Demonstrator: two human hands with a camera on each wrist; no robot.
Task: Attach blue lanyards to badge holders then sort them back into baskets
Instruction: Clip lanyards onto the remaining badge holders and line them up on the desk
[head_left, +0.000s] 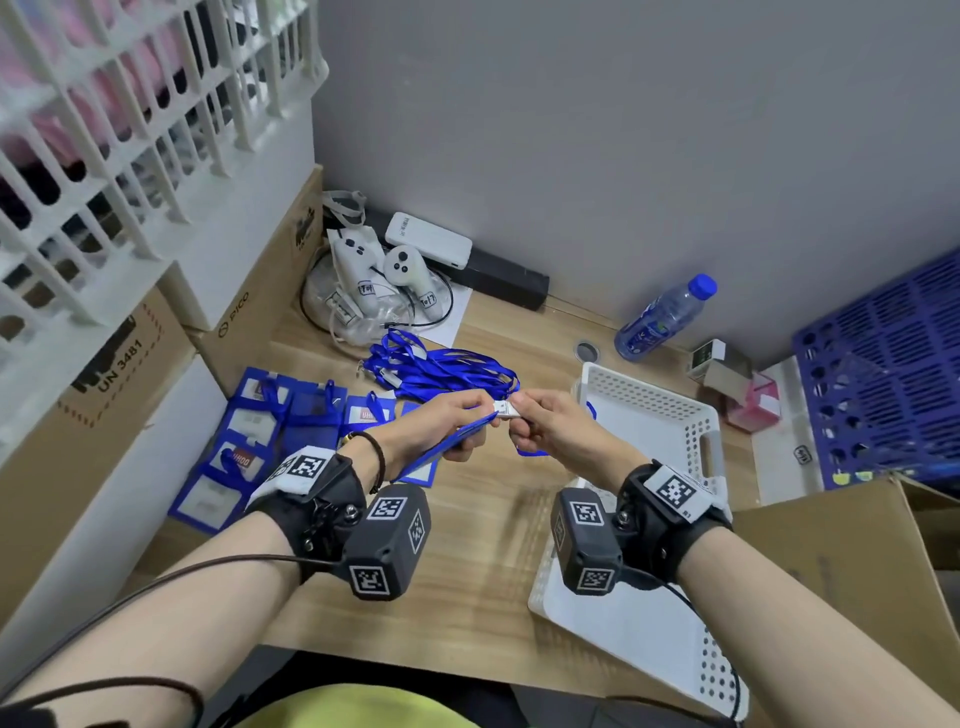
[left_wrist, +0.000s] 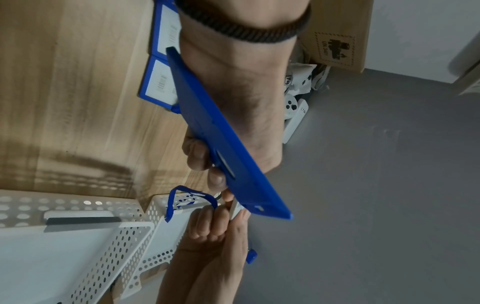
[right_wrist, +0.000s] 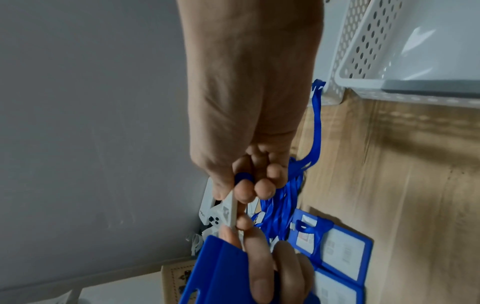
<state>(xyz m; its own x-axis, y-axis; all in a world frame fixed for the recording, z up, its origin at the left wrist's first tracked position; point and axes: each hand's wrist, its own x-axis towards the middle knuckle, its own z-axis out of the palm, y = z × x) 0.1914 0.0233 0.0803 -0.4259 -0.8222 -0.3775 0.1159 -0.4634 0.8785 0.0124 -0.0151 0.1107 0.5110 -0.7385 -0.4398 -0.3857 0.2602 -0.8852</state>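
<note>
My left hand (head_left: 457, 415) grips a blue badge holder (head_left: 452, 441) edge-on above the wooden table; in the left wrist view the badge holder (left_wrist: 228, 144) runs along my palm. My right hand (head_left: 540, 421) pinches the white clip (head_left: 506, 408) of a blue lanyard at the holder's top end. The clip (right_wrist: 230, 209) sits between thumb and forefinger, and the lanyard strap (right_wrist: 315, 131) trails from my hand toward the basket. A pile of blue lanyards (head_left: 441, 366) lies behind my hands. Several badge holders (head_left: 249, 447) with lanyards lie at the left.
Two white perforated baskets stand at the right: one (head_left: 670, 415) beyond my right hand, one (head_left: 649, 639) near the table's front edge. Cardboard boxes (head_left: 249, 312) line the left, white controllers (head_left: 374, 275) and a water bottle (head_left: 660, 317) stand at the back, a blue crate (head_left: 883, 374) far right.
</note>
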